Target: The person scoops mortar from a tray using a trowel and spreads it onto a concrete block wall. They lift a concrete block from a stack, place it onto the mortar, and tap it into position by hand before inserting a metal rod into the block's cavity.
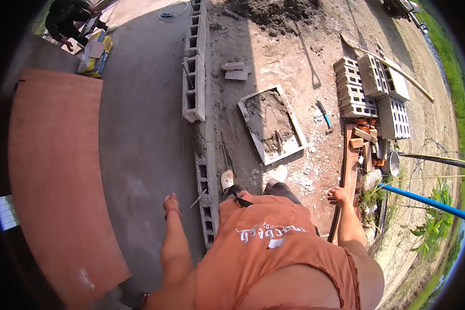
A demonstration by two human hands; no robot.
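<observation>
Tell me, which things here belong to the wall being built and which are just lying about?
Belongs to the job, by the look of it:
row of concrete blocks beside the left hand; mortar tray; stacked blocks; shovel.

Lying about:
plywood sheet; blue pipe; wood offcuts.

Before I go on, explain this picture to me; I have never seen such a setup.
One picture, from a camera on a person's head, looking down at the ground. No machine: the person's left hand and right hand hang at the sides and seem to hold nothing. Just ahead runs a row of concrete blocks; right of it lie a mortar tray and a stack of blocks. A plywood sheet lies on the left. Another person crouches at the top left.
</observation>
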